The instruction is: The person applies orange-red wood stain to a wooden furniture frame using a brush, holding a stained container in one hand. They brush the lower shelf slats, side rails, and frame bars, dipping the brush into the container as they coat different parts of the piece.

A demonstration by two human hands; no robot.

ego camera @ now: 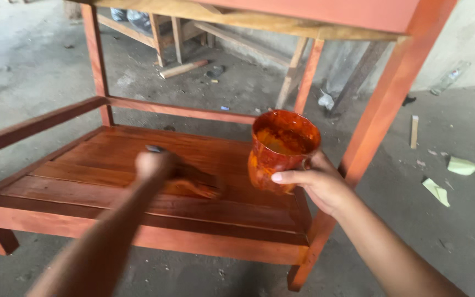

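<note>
Brush [193,184], blurred, lies with its bristle end on the lower shelf [100,165] of a reddish wooden table frame [383,110], and the left hand [154,164] is clenched around its handle; the hand is blurred too, so the fingers cannot be told one from another. Under the brush the boards look wet and shiny, with a darker orange-brown patch. The right hand [317,184] grasps a cup [281,148], stained orange all over, with the thumb lying across its front side and the other fingers hidden behind it. This cup is held a little above the right part of the shelf, just beside the right front leg of the frame, and it is tilted slightly toward the person; inside it I see orange-brown liquid on the walls. The frame stands on a grey concrete floor [39,60]. On the floor to the right lie some pale green paper scraps [461,165] and a short wooden stick [414,131], well apart from the hands. Behind the frame, unpainted wooden pieces [182,69] lie on the floor, and a clear plastic bottle [449,78] lies near the wall.
</note>
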